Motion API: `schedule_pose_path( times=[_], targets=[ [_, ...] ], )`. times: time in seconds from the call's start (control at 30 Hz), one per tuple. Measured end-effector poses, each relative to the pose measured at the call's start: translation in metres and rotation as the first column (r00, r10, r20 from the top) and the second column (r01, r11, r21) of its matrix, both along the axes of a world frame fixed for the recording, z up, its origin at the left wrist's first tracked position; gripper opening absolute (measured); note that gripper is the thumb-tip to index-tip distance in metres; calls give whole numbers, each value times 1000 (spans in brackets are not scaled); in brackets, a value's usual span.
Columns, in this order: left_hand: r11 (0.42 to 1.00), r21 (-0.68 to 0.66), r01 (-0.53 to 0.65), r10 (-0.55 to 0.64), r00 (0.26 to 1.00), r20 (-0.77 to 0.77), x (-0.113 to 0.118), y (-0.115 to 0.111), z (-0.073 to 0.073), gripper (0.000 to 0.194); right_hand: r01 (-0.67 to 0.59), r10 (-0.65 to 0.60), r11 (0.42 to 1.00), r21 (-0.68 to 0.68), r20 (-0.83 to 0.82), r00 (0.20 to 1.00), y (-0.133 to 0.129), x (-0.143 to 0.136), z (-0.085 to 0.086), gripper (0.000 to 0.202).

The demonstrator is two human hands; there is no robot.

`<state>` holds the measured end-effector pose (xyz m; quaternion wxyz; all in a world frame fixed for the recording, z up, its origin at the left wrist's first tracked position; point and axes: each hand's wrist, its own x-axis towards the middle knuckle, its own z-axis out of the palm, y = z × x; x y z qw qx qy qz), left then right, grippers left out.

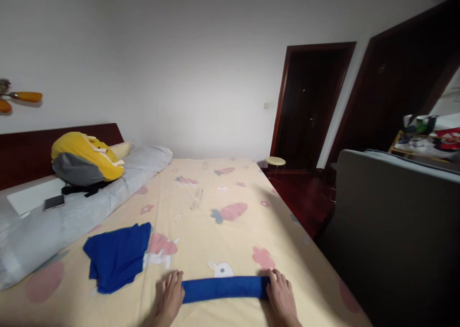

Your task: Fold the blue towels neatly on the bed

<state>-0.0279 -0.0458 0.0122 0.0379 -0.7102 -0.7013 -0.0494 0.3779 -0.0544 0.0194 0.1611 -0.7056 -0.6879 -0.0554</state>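
A long narrow strip of folded blue cloth [225,288] lies crosswise on the patterned bed sheet [201,260], near the bottom of the view. My left hand [172,293] is closed on its left end, fingers bent over the edge. At the right end, my right hand [280,291] grips the cloth in the same way. The thumbs are partly hidden against the fabric. Left of my hands, a second blue cloth [118,257] is spread loosely on the sheet with uneven edges.
A yellow and grey backpack [88,159], a white box [34,195] and a phone [53,202] rest on the plastic-covered roll [89,209] at left. A dark grey panel [388,240] stands at right. A round stool [275,161] is by the doorway.
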Motion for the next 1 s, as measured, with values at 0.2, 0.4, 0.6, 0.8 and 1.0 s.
schedule_pose_path(
  times=[0.2, 0.4, 0.6, 0.8, 1.0],
  targets=[
    [881, 182, 437, -451, 892, 38, 74, -8, -19, 86, -461, 465, 885, 68, -77, 882, -6, -77, -15, 62],
    [845, 139, 516, -527, 849, 51, 121, -15, -29, 92, -625, 630, 776, 82, -59, 775, -10, -115, -30, 73],
    [863, 161, 479, -484, 875, -8, 56, -16, -15, 70, -524, 524, 851, 27, 17, 852, -14, -58, -26, 65],
    [878, 87, 471, -470, 882, -33, -9, -21, -3, 68, -351, 351, 936, -15, 2, 936, -16, 17, -30, 60],
    [899, 63, 434, -430, 900, -65, -25, -14, -9, 77, -259, 257, 944, -203, -39, 966, -2, 37, -4, 61]
  ],
)
